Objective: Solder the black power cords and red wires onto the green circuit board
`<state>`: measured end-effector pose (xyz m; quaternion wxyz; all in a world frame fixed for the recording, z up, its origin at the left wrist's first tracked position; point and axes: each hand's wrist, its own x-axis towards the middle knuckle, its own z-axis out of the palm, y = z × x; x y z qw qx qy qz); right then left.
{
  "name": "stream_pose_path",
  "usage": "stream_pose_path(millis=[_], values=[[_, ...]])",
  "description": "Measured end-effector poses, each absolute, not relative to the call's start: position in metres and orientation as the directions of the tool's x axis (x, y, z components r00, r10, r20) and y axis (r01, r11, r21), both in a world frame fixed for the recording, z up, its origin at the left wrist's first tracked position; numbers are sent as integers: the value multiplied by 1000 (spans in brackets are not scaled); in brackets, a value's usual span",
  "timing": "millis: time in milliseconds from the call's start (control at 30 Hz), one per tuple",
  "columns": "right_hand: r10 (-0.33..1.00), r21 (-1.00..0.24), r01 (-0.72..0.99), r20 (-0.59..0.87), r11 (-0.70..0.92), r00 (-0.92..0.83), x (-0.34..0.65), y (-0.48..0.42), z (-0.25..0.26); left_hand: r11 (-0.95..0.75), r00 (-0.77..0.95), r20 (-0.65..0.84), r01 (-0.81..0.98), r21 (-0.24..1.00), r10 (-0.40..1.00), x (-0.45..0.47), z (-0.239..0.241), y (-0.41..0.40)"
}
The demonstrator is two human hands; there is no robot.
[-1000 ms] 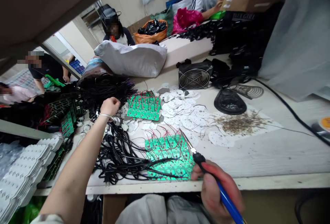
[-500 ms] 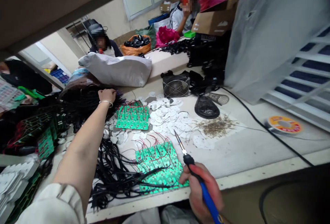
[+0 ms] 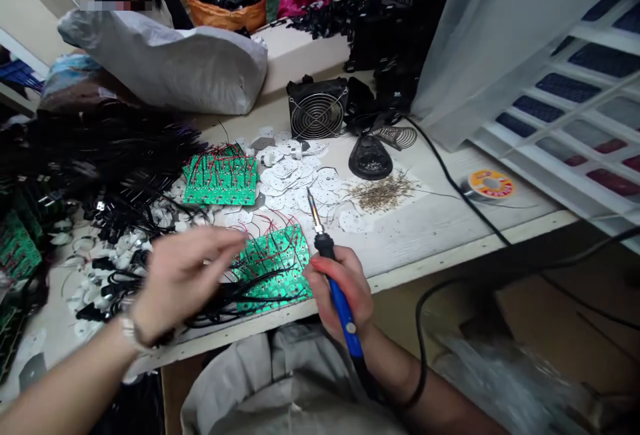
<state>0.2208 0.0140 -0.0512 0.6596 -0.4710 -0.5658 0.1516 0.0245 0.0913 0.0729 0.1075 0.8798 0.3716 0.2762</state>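
My right hand (image 3: pixel 343 288) grips a blue-handled soldering iron (image 3: pixel 345 315), its metal tip pointing up and away over the table. My left hand (image 3: pixel 185 275), slightly blurred, is above a bundle of black cables (image 3: pixel 215 311). Its fingers stretch to the right with the thumb apart, and I see nothing between them. Just right of those fingers lies a green circuit board panel (image 3: pixel 280 258) with red and black wires standing from it and black cables across its lower part. Another green panel (image 3: pixel 220 181) with similar wires rests behind it.
White flat pieces (image 3: pixel 295 178) spread mid-table. Behind them stand a small fan (image 3: pixel 319 111) and a black iron stand (image 3: pixel 370 158). A solder spool (image 3: pixel 487 185) sits right, near a white rack (image 3: pixel 560 108). A white sack (image 3: pixel 200 65) lies at the back; a person sits beyond it.
My left hand has come back from the dark cable pile at the far left to near the front panel. The view has tilted downward; my right hand still holds the soldering iron.
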Motion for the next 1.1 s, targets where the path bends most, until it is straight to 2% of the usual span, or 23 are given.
stream_pose_path(millis=[67, 200, 300, 400, 500, 567, 667, 800, 867, 933, 1000, 1100], values=[[737, -723, 476, 644, 500, 205, 225, 15, -41, -732, 619, 396, 515, 447, 678, 45, 52, 68], [675, -482, 731, 737, 483, 40, 230, 14, -31, -692, 591, 382, 491, 529, 711, 64, 21, 50], [640, -350, 793, 766, 499, -65, 232, 11, -30, -692, 560, 416, 494, 526, 716, 62, 14, 44], [631, -319, 771, 764, 551, -135, 237, 8, -32, -696, 560, 424, 480, 534, 712, 58, 13, 41], [638, -403, 671, 758, 622, -137, 240, 4, -35, -715, 601, 431, 381, 586, 673, 56, 12, 41], [687, -550, 538, 722, 638, -77, 237, 1, -38, -674, 601, 413, 304, 673, 684, 57, 12, 41], [795, -777, 299, 601, 554, 87, 220, 0, -43, -497, 493, 330, 255, 830, 805, 61, 6, 40], [796, -844, 198, 535, 498, 282, 200, 5, -49, -290, 300, 219, 217, 932, 928, 65, -3, 36], [780, -814, 258, 576, 520, 246, 202, 8, -51, -306, 299, 228, 245, 920, 927, 64, -3, 35], [747, -726, 385, 653, 570, 126, 213, 8, -51, -424, 408, 280, 321, 847, 869, 61, 2, 35], [703, -612, 491, 712, 620, -1, 227, 5, -48, -596, 563, 330, 392, 701, 758, 59, 8, 34], [689, -557, 547, 723, 625, -49, 239, -1, -42, -758, 693, 353, 442, 480, 628, 58, 15, 32]])
